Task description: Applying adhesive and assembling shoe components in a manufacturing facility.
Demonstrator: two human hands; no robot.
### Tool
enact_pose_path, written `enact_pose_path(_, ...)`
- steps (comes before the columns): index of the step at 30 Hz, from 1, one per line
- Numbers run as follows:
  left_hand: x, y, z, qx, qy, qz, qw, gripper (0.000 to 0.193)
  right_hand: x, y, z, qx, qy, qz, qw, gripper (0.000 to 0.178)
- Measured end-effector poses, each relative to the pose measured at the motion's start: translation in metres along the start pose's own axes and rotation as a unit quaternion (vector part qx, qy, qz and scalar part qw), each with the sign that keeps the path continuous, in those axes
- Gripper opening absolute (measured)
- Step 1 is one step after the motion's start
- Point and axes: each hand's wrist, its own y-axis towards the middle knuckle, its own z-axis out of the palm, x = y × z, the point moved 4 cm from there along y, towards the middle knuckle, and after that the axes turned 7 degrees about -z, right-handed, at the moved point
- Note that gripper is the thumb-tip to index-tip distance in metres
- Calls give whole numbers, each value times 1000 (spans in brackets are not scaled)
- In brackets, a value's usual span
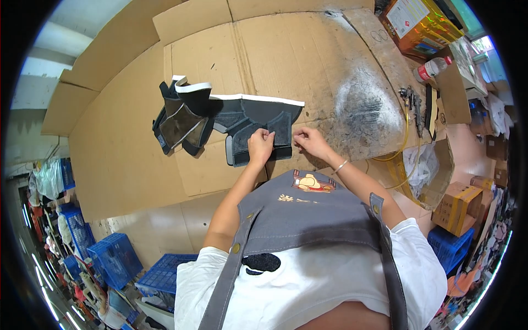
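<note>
A dark fabric piece (pixel 256 113) with a white strip along its far edge lies flat on the cardboard-covered table before me. It looks like a boot upper, with grey-blue panels stitched on it. My left hand (pixel 260 146) rests on its near part, fingers curled together; what they pinch, if anything, is hidden. Just beyond the piece's right edge is my right hand (pixel 311 143), its fingertips pressed together, and I cannot make out what is in them. To the left, touching the flat piece, sits a folded dark piece (pixel 184 124) with brown suede-like panels and a white edge.
Cardboard (pixel 126 137) covers the table, with a white-and-black stain (pixel 366 104) on the right. Spray guns (pixel 412 104) with a yellow hose (pixel 406 137) hang at the right edge. A plastic bottle (pixel 432 69) stands beyond. Blue crates (pixel 114 258) are on the floor.
</note>
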Motion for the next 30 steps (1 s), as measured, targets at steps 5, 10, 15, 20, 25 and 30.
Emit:
enact_pose_path(5,-9,-2,-10,72,-99,-74,990,17,27,-45,-120,-141,-256,-76,953,22)
enact_pose_path(10,-67,-16,10,150,-202,-79,964,17,-17,-111,-362,-474,-364,-70,799,31)
enact_pose_path(15,-112,-21,64,156,-200,-49,966,16,-19,-119,-477,-450,-507,55,733,55)
enact_pose_path(20,-164,-37,125,148,-178,-38,972,16,-39,-77,-502,-327,-326,12,887,64)
enact_pose_path(25,-251,-95,141,-158,71,452,875,23,-59,-65,-519,-405,-360,-6,840,58)
enact_pose_path(30,-302,-161,130,-301,168,646,681,35,-42,-67,-470,-383,-437,-7,814,56)
